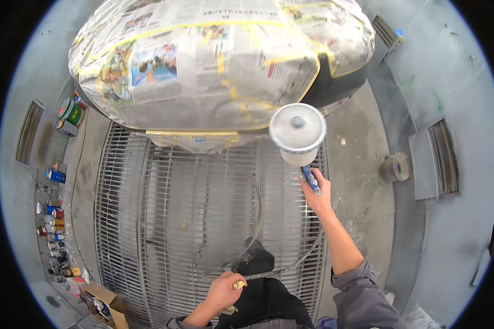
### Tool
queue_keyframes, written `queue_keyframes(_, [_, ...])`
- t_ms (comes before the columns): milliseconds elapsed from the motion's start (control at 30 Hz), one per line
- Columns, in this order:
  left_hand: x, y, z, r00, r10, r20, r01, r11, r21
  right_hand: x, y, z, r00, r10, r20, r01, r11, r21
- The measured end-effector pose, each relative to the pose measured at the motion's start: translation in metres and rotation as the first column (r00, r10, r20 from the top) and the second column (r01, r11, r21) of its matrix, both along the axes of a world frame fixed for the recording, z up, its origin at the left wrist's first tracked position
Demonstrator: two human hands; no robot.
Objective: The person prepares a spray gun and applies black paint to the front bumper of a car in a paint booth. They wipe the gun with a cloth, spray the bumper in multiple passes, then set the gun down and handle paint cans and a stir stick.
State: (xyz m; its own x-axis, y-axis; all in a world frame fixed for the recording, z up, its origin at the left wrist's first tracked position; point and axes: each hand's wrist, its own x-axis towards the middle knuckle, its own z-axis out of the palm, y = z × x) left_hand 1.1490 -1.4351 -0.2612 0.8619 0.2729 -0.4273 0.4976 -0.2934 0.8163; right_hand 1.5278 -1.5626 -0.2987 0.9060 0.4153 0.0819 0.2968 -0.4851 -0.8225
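Observation:
My right hand is wrapped round the blue handle of a spray gun. On top of the gun sits a round whitish paint cup with a lid. The gun is held out just in front of a vehicle body masked in newspaper and yellow tape. Low in the view, in front of my legs, my left hand is closed on a crumpled yellowish cloth, which pokes out above and below the fist. A grey air hose curves past that hand.
Slatted metal grating forms the floor, with the hose looping over it. Along the left wall stand several small cans and bottles, a green pail and an open cardboard box. By the right wall is a bucket near a vent.

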Motion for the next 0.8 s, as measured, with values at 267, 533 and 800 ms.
queue_keyframes(267, [-0.073, 0.066, -0.040, 0.976, -0.074, -0.207, 0.090, 0.994, 0.070, -0.080, 0.033, -0.165, 0.685, 0.194, -0.702, 0.310, 0.795, 0.521])
queue_keyframes(533, [-0.104, 0.115, -0.139, 0.987, -0.054, -0.153, 0.088, 0.970, 0.226, -0.080, 0.072, -0.319, 0.723, -0.350, -0.595, 0.690, 0.409, 0.597])
queue_keyframes(800, [-0.109, 0.217, -0.285, 0.979, -0.122, -0.162, 0.162, 0.952, 0.260, -0.111, 0.156, -0.444, 0.813, -0.137, -0.566, 0.560, 0.450, 0.695])
